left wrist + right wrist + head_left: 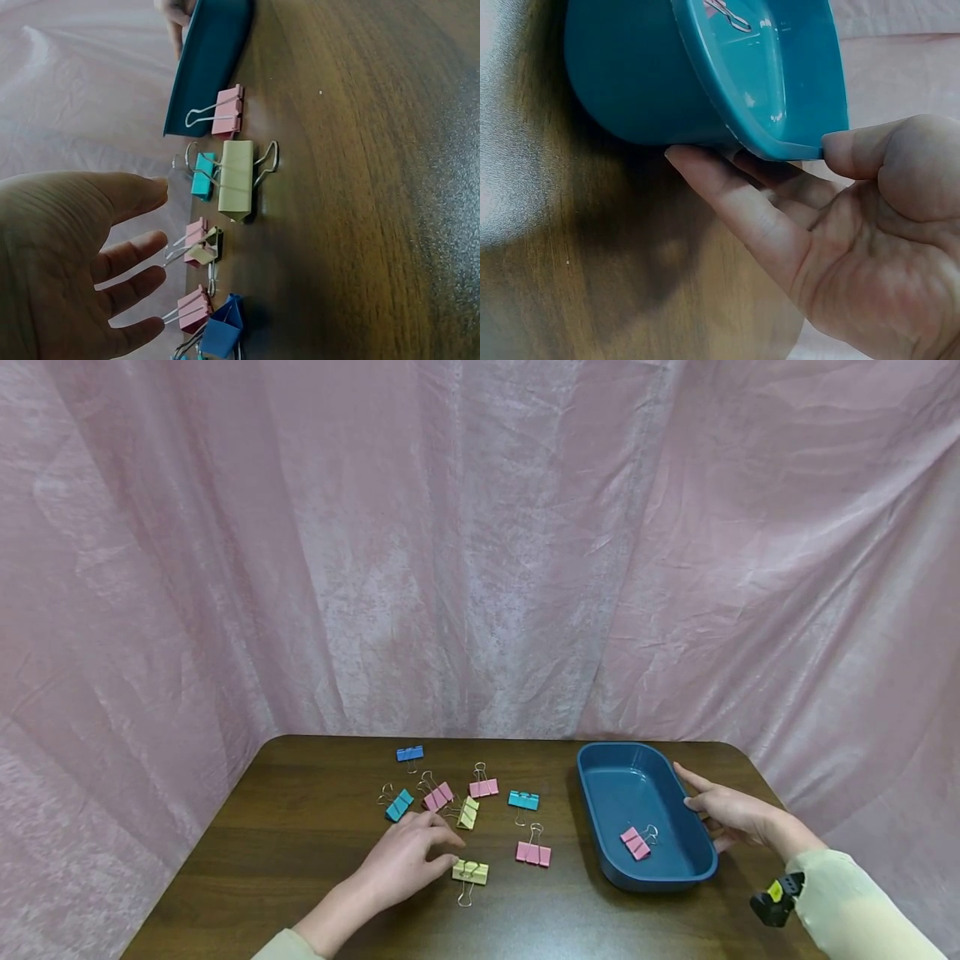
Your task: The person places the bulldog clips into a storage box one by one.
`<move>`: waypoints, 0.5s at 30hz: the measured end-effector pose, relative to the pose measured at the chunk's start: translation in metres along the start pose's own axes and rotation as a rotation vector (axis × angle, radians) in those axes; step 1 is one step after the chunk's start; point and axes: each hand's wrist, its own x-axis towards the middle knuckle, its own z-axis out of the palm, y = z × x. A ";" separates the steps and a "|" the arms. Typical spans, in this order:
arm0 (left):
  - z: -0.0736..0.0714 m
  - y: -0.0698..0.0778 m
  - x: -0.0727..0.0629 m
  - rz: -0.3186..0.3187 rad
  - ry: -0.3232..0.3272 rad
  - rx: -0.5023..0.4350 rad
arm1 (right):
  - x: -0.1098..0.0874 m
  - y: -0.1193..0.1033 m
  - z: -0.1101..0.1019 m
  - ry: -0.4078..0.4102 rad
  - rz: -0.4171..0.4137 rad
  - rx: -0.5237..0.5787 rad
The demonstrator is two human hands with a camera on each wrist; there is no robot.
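My left hand [407, 858] hovers low over the table, fingers loosely bent and holding nothing. Closest to its thumb is a yellow binder clip [470, 872]; the left wrist view shows a gap between that hand [67, 255] and the clip [236, 180]. At the right, my right hand [738, 817] grips the side of a blue tray [592, 810]. In the right wrist view its thumb meets the tray's rim [712, 82], with fingers against the outside below. One pink binder clip [636, 843] lies inside the tray.
Around the left hand lie a second yellow clip [468, 812], several pink clips [533, 854], two teal clips [523, 801] and a blue clip [409, 753]. They rest on a brown wooden table [300, 827]. A pink curtain [480, 568] hangs behind its far edge.
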 end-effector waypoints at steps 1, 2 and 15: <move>0.001 0.000 0.000 -0.003 -0.001 -0.002 | 0.000 0.000 0.000 0.002 -0.002 0.000; 0.001 -0.001 -0.001 -0.004 -0.003 -0.002 | 0.001 0.001 0.000 0.001 -0.005 -0.001; 0.003 -0.002 -0.004 -0.004 -0.024 -0.023 | 0.001 0.003 0.000 0.002 -0.009 -0.013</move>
